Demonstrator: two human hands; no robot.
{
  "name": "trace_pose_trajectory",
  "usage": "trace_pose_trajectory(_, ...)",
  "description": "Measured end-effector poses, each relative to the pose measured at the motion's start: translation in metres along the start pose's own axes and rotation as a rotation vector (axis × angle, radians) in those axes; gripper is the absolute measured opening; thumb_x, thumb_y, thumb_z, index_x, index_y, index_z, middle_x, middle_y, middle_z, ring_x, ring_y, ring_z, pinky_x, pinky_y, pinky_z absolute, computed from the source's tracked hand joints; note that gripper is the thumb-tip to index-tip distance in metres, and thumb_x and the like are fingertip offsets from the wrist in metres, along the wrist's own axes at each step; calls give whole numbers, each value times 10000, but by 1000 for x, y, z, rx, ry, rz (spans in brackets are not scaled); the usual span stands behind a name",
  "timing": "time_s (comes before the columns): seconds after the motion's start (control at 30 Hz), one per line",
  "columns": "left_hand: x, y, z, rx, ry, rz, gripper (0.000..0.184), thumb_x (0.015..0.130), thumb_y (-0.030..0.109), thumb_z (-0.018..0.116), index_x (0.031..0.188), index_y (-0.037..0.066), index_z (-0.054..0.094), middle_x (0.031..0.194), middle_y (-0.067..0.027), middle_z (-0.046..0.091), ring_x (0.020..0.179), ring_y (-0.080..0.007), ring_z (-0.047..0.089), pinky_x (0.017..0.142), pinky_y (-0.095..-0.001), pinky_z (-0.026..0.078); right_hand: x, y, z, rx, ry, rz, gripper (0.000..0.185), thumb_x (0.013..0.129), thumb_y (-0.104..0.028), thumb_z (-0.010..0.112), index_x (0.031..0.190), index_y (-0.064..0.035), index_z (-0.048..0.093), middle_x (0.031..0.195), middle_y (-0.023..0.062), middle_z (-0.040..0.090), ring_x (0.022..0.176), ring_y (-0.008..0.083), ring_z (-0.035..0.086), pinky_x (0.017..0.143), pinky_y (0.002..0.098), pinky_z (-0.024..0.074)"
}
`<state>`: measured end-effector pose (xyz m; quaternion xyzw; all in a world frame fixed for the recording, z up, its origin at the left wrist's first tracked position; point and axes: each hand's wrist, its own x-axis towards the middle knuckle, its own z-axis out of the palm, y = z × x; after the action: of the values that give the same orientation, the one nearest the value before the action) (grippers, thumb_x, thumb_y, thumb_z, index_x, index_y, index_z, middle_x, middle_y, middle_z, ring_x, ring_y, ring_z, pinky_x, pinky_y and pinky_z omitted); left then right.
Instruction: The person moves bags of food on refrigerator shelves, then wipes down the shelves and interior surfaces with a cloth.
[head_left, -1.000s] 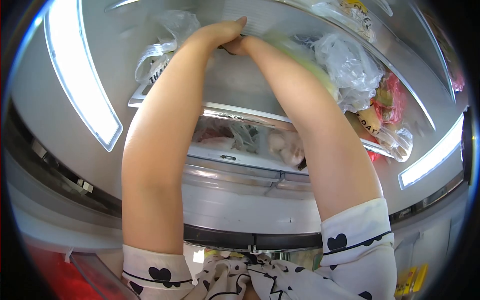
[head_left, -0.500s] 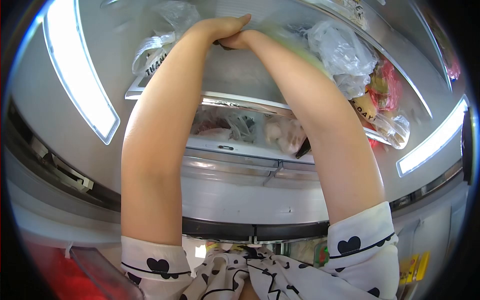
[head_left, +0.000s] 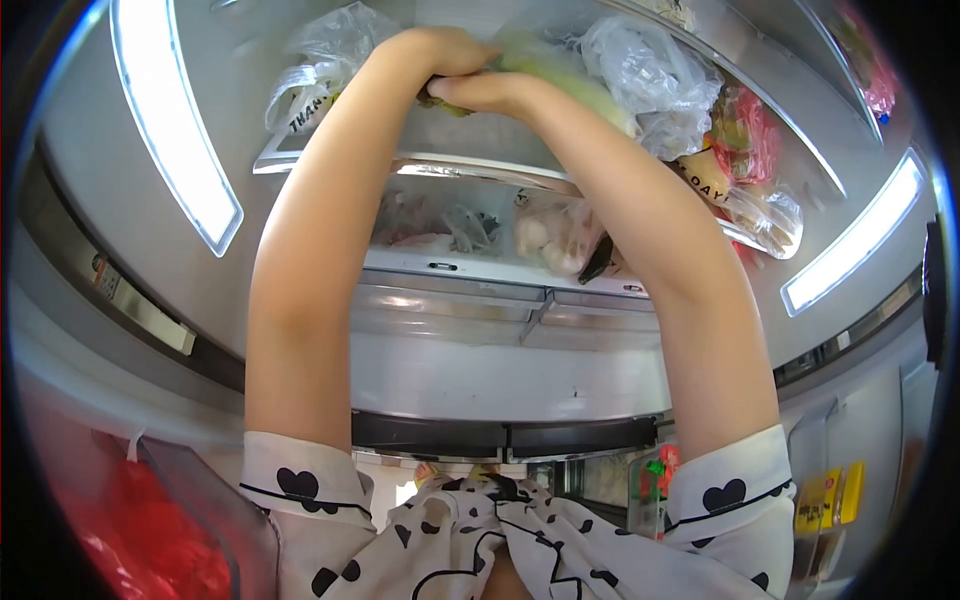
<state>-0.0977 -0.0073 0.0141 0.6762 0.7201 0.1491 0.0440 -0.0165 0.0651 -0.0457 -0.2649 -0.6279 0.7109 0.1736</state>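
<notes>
Both arms reach into a refrigerator, and the hands meet above its upper glass shelf [head_left: 410, 150]. My left hand [head_left: 438, 50] bends over at the wrist, its fingers curled toward the right and partly hidden. Just below it, my right hand [head_left: 478, 92] is closed, touching or nearly touching the left. A dark, yellow-green thing [head_left: 450, 104] pokes out under the right fingertips; its kind cannot be made out. Behind the right wrist lies a blurred pale-green thing [head_left: 565, 78], perhaps in clear plastic. What the left fingers hold is hidden.
Plastic bags [head_left: 655, 75] crowd the shelf's right side, beside a red net-like bag [head_left: 748, 135]. A printed bag [head_left: 310, 95] sits at left. Lower down, a bag of white round items [head_left: 555, 235] rests above clear drawers [head_left: 440, 308]. A red bag [head_left: 150, 540] fills the left door.
The right hand has lowered slightly, and more of the yellow-green thing shows beneath it. The pale-green thing behind is more visible. The whole view has shifted a little.
</notes>
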Motion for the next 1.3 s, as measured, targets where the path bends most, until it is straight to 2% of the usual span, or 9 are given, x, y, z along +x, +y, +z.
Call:
trace_pose_trajectory(0.13, -18, 17, 9, 84, 108, -20, 717, 901, 661, 344, 974, 68, 740, 961, -197, 694, 875, -343, 649, 860, -418, 466, -33, 3, -9, -712, -105, -175, 392, 920, -373, 435, 1135, -63, 541, 995, 31, 550, 926, 73, 492, 839, 261, 394)
trace_pose_trajectory(0.23, -34, 25, 9, 88, 113, -11, 732, 880, 683, 350, 967, 70, 739, 950, -199, 691, 873, -352, 644, 849, -429, 467, -76, -3, -1, -953, -71, -313, 362, 902, -356, 445, 1076, -65, 572, 916, 20, 551, 853, 109, 494, 744, 267, 389)
trace_pose_trajectory(0.33, -64, 39, -2, 85, 84, 5, 726, 874, 673, 381, 970, 42, 726, 930, -196, 688, 858, -350, 642, 819, -426, 474, -98, -13, 8, -1116, -94, -218, 337, 885, -309, 448, 1073, -55, 566, 886, 5, 539, 778, 133, 468, 692, 283, 382)
trace_pose_trajectory(0.57, -109, 41, -10, -27, 138, -72, 637, 889, 573, 470, 955, -18, 698, 901, -201, 682, 814, -334, 641, 775, -411, 484, -128, 16, 25, -889, -33, -521, 353, 875, -291, 443, 1035, -9, 583, 958, 77, 555, 783, 172, 511, 724, 322, 423)
trace_pose_trajectory(0.73, -136, 43, -11, 48, 215, -103, 588, 894, 526, 494, 942, -25, 695, 893, -183, 688, 800, -311, 639, 777, -394, 484, -138, 2, 48, -1205, -78, -454, 475, 889, -314, 423, 1235, -4, 520, 1042, 139, 580, 943, 255, 553, 823, 380, 428)
trace_pose_trajectory(0.87, -152, 30, -10, -120, 314, -290, 570, 897, 511, 501, 906, -23, 702, 858, -156, 688, 788, -280, 635, 785, -365, 481, -129, 14, 68, -1306, -24, -512, 600, 866, -359, 393, 1378, -50, 443, 1407, 164, 449, 1283, 344, 434, 1039, 449, 388)
trace_pose_trajectory(1.13, -178, -6, -14, -289, 398, -333, 556, 900, 499, 503, 904, -18, 707, 816, -111, 681, 778, -206, 619, 779, -317, 475, -124, 28, 113, -1354, 121, -690, 518, 856, -325, 460, 1282, -33, 509, 1260, 172, 539, 1194, 327, 494, 979, 453, 435)
trace_pose_trajectory(1.2, -183, -11, -15, -262, 421, -363, 543, 889, 504, 484, 907, 10, 708, 844, -135, 681, 783, -251, 630, 771, -354, 488, -119, 34, 123, -1343, 160, -749, 504, 844, -287, 485, 1295, -63, 475, 1243, 170, 538, 1164, 341, 508, 961, 468, 444)
trace_pose_trajectory(1.3, -187, -24, -15, -218, 457, -423, 539, 886, 503, 472, 906, 18, 705, 846, -145, 676, 767, -267, 630, 757, -373, 493, -106, 45, 142, -1315, 244, -903, 441, 814, -227, 532, 1197, -8, 526, 1129, 185, 586, 1061, 345, 554, 891, 459, 475)
